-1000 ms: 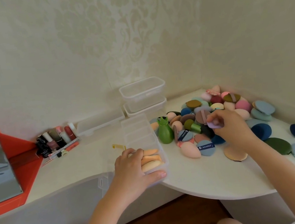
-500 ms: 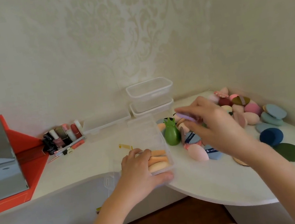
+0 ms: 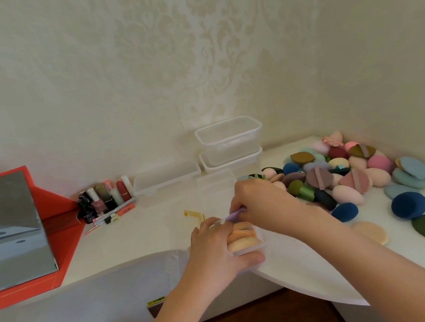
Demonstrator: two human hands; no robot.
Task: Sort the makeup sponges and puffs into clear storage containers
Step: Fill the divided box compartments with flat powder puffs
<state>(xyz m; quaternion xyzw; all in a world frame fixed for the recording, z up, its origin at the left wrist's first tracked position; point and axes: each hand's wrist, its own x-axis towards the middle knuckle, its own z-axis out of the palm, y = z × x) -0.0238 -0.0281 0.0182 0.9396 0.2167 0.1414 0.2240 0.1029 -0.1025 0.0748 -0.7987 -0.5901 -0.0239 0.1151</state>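
Observation:
A clear divided organiser box (image 3: 262, 246) lies at the table's front edge, with three peach puffs (image 3: 244, 242) stacked on edge in its near end. My left hand (image 3: 220, 252) grips that near end, thumb along the front wall. My right hand (image 3: 262, 203) pinches a thin lilac puff (image 3: 234, 215) and holds it down at the box, just behind the peach ones. A heap of sponges and puffs (image 3: 344, 172) in pink, blue, green and mauve covers the right side of the table.
Two stacked clear tubs (image 3: 230, 142) and a low clear tray (image 3: 166, 178) stand against the wall. Nail polish bottles (image 3: 103, 199) sit left of them, beside a red-framed mirror (image 3: 11, 230). A small yellow clip (image 3: 193, 214) lies behind the box. A grey chair back (image 3: 77, 316) fills the lower left.
My right hand lifted the lilac puff from the heap, carried it left and brought it down to the organiser box. My left hand kept its hold on the box.

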